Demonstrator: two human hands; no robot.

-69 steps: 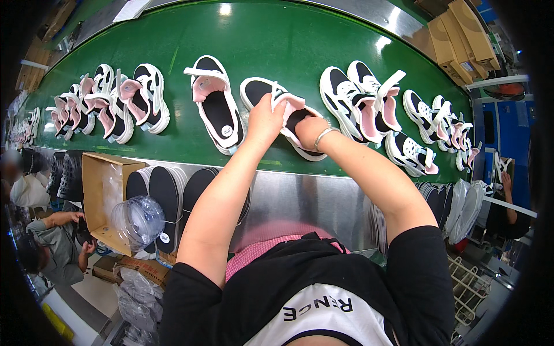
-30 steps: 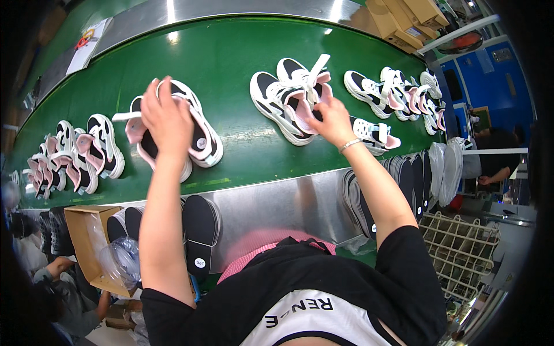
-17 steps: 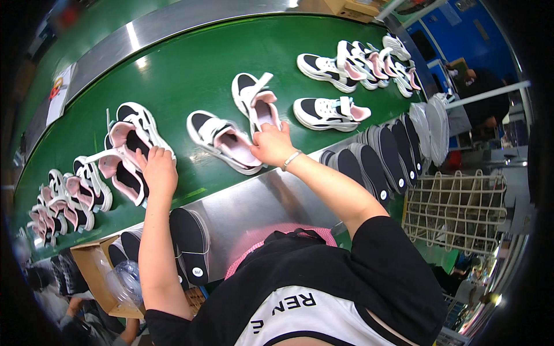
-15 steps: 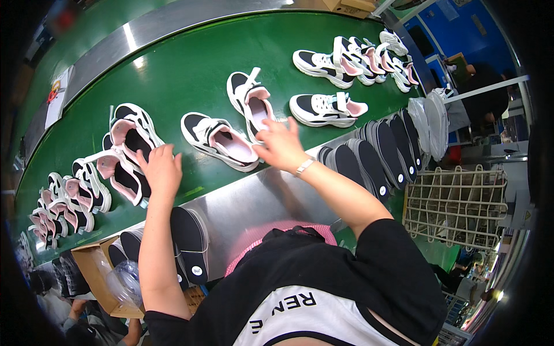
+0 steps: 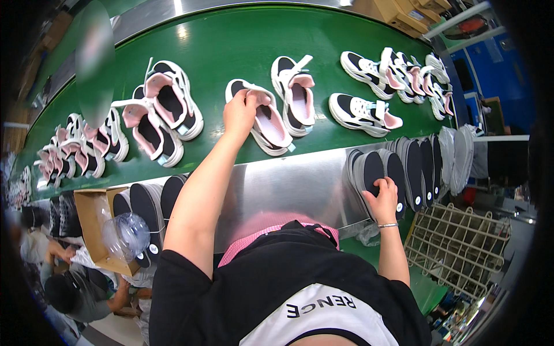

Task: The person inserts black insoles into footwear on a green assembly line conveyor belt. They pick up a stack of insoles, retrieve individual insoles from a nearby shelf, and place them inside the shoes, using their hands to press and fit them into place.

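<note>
My left hand (image 5: 239, 113) grips a black-and-white sneaker (image 5: 271, 131) with a pink lining, its fingers at the tongue and the shoe opening. A pale insole shows inside that shoe. Just right of it stands a matching sneaker (image 5: 299, 106), also with a pale insole inside. Over at the right, my right hand (image 5: 384, 200) rests on a stack of black insoles (image 5: 365, 167), thumb and fingers apart. Whether it has lifted one from the stack is hidden.
Left of my left hand, two open sneakers (image 5: 156, 132) stand on the green table (image 5: 231, 46); several more trail off left. Another sneaker (image 5: 360, 114) and a group stand right. An open cardboard box (image 5: 92, 222) and a wire rack (image 5: 456, 248) flank me. Someone works at lower left.
My left hand has moved from the left-hand open sneakers to the middle sneaker and grips it. My right hand has left the middle pair and moved right, down to the insoles. The view has shifted.
</note>
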